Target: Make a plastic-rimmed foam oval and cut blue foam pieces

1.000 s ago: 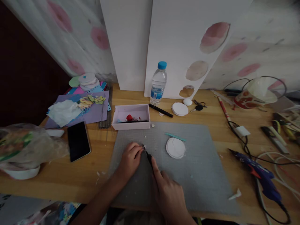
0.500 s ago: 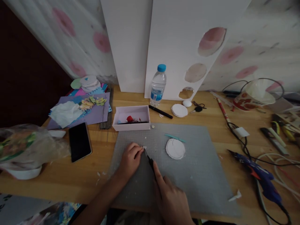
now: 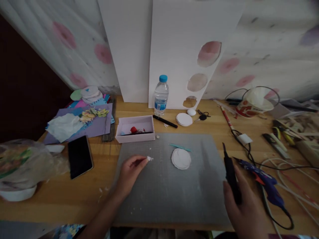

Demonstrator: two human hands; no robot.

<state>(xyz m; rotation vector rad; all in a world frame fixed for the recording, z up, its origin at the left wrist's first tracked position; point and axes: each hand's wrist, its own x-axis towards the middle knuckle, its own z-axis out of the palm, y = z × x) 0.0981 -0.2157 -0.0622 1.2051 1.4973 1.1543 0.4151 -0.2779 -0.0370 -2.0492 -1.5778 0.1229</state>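
On the grey cutting mat (image 3: 174, 186), the left hand (image 3: 129, 172) pinched a tiny white foam scrap (image 3: 149, 158) while the right hand (image 3: 245, 209) gripped a black craft knife (image 3: 230, 174).

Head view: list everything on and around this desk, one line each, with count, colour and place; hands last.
cutting mat: one, grey, front centre of the desk
foam discs: one small stack, white, on the mat
foam scrap: one, white, pinched at the left fingertips
craft knife: one, black, in the right hand
small box: one, pale pink, behind the mat
water bottle: one, clear with blue cap, by the white boards
marker: one, black, right of the box
phone: one, black, left of the mat
glue gun: one, blue, right of the mat
left hand: one, over the mat's left part
right hand: one, at the mat's right edge
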